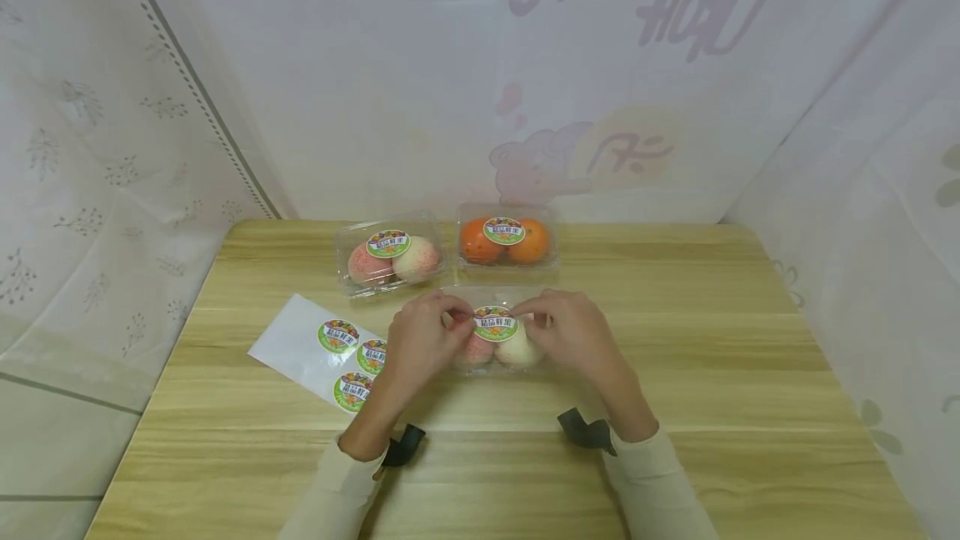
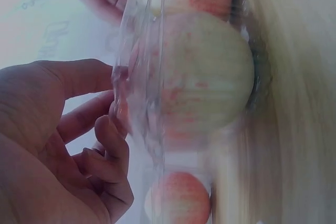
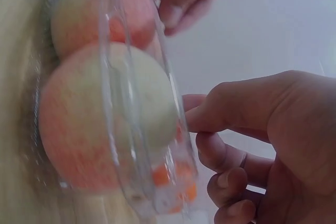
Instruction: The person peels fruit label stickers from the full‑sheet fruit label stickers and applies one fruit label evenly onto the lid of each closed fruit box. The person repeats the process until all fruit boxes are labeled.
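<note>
A round fruit label sticker [image 1: 496,323] with a green lower rim lies over the lid of the nearest clear plastic box [image 1: 491,372]. Inside that box are two pink-and-cream peaches [image 2: 205,77]. At the sticker's left edge, my left hand [image 1: 423,336] pinches with thumb and index finger. On its right edge, my right hand [image 1: 573,332] does the same, thumb and index tips meeting right at the lid [image 3: 173,87] in the right wrist view. The other fingers of both hands are curled loosely above the box.
Behind on the left stands a labelled box of peaches [image 1: 393,261]; beside it, a labelled box of orange fruits [image 1: 508,240]. A white sticker sheet [image 1: 292,348] with several round labels lies left of my left hand, partly covered by it. The wooden table [image 1: 712,357] meets curtains behind.
</note>
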The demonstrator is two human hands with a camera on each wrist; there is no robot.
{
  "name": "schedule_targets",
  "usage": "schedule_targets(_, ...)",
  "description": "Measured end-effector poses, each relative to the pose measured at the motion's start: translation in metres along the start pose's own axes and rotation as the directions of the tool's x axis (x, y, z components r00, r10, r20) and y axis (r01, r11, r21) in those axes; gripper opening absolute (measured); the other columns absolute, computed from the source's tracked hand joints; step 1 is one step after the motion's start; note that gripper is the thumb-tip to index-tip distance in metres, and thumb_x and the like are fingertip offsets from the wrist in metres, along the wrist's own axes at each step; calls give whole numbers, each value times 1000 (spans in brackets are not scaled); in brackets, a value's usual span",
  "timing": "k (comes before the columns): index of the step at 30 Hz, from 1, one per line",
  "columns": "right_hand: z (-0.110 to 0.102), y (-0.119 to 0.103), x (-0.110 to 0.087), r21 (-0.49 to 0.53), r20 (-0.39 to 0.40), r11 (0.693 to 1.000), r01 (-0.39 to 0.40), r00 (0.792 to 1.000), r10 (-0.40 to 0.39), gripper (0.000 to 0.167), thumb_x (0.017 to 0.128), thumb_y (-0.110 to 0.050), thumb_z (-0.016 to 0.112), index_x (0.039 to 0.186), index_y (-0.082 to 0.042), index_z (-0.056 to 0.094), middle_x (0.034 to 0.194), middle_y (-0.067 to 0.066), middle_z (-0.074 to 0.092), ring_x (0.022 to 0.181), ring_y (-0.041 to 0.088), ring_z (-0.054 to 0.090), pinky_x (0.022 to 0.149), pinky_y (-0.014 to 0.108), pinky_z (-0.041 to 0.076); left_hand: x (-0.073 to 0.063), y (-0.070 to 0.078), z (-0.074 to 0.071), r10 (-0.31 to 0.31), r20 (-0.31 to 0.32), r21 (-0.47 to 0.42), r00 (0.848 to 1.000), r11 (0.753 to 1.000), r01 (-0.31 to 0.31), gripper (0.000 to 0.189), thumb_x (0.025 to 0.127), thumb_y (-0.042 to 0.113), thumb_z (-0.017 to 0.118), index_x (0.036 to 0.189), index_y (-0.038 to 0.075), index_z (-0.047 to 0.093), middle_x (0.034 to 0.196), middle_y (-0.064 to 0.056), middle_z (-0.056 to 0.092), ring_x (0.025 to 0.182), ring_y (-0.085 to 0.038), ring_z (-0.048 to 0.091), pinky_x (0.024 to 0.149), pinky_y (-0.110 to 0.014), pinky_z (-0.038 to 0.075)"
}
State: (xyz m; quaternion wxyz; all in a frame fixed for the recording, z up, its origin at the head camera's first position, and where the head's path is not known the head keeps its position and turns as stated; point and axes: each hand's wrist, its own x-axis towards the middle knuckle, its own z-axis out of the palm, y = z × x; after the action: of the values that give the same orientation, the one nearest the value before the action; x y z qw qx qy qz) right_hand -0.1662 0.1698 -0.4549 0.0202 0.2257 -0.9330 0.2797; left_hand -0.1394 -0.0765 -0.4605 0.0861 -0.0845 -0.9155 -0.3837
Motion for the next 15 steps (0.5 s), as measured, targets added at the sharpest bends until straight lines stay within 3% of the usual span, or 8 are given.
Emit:
schedule_targets(4, -7, 8, -2, 23, 4, 998, -54, 999, 54, 34, 88, -7, 67, 112, -17, 88, 77, -9, 62, 67, 14, 52, 58, 34, 44, 1, -5, -7, -37, 2, -26, 999, 999, 37, 12, 90, 17, 86, 100, 12, 84, 92, 2, 73, 70, -12, 62, 61, -35, 52)
schedule_targets(9, -17, 15, -5, 56, 12, 996, -74, 997, 73, 29, 93, -13, 74, 120, -12, 84, 81, -9, 67, 67, 12, 58, 60, 34, 48, 1, -14, -21, -90, 37, -53, 995, 994, 92, 22, 92, 20, 82, 112, 11, 82, 98, 0, 73, 77, -15, 68, 66, -36, 54)
schedule_targets(13, -24, 20, -8, 92, 47, 990, -107, 994, 103, 35, 94, -16, 79, 129, -10, 80, 89, -5, 71, 71, 13, 63, 63, 35, 52, 0, -20, -33, -123, 117, -50, 985, 990, 129, 36, 96, 30, 82, 125, 10, 79, 104, -2, 76, 86, -19, 75, 71, -40, 58)
schedule_targets(15, -27, 23, -9, 107, 82, 986, -125, 990, 116, 41, 94, -19, 81, 134, -10, 77, 95, -2, 72, 73, 14, 63, 64, 36, 53, 0, -23, -37, -143, 178, -43, 973, 987, 153, 45, 96, 35, 82, 133, 10, 76, 109, -4, 77, 92, -22, 77, 74, -42, 60)
